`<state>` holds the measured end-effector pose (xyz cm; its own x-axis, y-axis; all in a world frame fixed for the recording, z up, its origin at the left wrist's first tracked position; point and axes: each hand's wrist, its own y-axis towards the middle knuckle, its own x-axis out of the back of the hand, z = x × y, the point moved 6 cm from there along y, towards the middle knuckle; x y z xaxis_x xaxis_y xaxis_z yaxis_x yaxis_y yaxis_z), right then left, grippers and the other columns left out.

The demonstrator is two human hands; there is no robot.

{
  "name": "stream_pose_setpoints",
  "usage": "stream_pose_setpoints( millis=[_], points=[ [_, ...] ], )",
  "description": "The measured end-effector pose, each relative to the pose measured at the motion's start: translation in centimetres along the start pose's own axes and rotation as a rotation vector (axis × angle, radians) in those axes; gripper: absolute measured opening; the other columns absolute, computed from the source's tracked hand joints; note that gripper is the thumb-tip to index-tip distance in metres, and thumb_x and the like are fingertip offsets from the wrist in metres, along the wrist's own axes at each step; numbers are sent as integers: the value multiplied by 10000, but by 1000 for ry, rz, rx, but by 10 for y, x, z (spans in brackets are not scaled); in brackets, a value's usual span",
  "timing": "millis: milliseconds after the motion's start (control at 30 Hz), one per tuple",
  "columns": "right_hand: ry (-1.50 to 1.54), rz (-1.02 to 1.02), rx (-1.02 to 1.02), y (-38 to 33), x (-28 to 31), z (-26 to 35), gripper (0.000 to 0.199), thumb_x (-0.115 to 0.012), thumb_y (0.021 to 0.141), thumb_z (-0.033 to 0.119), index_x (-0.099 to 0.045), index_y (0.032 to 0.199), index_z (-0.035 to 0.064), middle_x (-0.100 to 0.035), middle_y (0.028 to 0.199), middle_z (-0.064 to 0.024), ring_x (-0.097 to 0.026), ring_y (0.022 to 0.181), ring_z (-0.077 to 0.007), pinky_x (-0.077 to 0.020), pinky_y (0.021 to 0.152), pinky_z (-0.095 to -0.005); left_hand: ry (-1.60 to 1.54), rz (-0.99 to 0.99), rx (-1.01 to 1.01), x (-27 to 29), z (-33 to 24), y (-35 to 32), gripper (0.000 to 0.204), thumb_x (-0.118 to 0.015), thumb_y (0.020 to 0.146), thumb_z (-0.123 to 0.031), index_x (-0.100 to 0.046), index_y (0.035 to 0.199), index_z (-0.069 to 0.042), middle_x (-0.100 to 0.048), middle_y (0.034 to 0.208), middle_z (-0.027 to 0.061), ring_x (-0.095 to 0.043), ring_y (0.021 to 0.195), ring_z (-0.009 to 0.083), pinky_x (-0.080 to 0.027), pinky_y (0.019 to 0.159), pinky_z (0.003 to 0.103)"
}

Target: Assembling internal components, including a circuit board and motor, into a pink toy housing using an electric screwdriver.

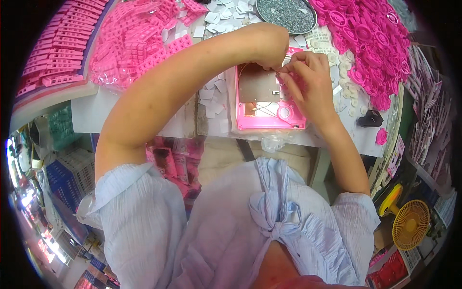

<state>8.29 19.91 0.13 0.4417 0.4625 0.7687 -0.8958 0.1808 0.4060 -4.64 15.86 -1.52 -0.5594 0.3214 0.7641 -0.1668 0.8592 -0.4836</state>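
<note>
On the table in front of me lies a shallow pink plastic casing (255,124), its inside facing up. A flat grey-brown board (257,84) covers its upper part, with a small black-and-white switch (275,92) on it. Thin wires (263,108) run below the board beside a round pink ring (285,112). My left hand (273,47) is closed over the casing's far edge, its fingertips mostly hidden. Close against it, my right hand (310,79) pinches at the board's right side. Whatever the fingers hold is too small to make out.
A round tray of small metal screws (286,17) stands beyond my hands. Pink grid-like parts (137,43) pile up at left, bright pink round parts (368,36) at right. White discs (344,67), paper squares (211,98) and a black object (370,119) lie around. A yellow fan (410,224) stands lower right.
</note>
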Motion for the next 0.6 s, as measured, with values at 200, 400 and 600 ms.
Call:
stream_pose_setpoints(
  millis=[200, 400, 600],
  points=[
    [-11, 31, -14, 4, 0, -3, 124, -761, 793, 99, -695, 870, 27, -634, 990, -72, -541, 984, -309, -489, 855, -402, -53, -27, -29, 1, 0, -6, 85, -731, 793, -123, -708, 779, -42, -718, 686, 73, -687, 624, 168, -535, 599, 324],
    [-62, 223, 123, 16, 5, 4, 154, -762, 771, 96, -733, 918, 59, -656, 987, -55, -558, 961, -303, -513, 846, -399, -102, -67, -63, 2, 1, -9, 79, -721, 777, -115, -712, 798, -40, -724, 740, 102, -696, 680, 219, -542, 644, 361],
    [-75, 278, 310, 3, 12, 10, 188, -747, 779, 114, -759, 965, 85, -674, 976, -24, -595, 951, -260, -556, 759, -374, -95, -208, -116, -3, 4, -15, 124, -732, 762, -145, -720, 842, -52, -715, 793, 130, -697, 776, 303, -542, 722, 416]
  ],
)
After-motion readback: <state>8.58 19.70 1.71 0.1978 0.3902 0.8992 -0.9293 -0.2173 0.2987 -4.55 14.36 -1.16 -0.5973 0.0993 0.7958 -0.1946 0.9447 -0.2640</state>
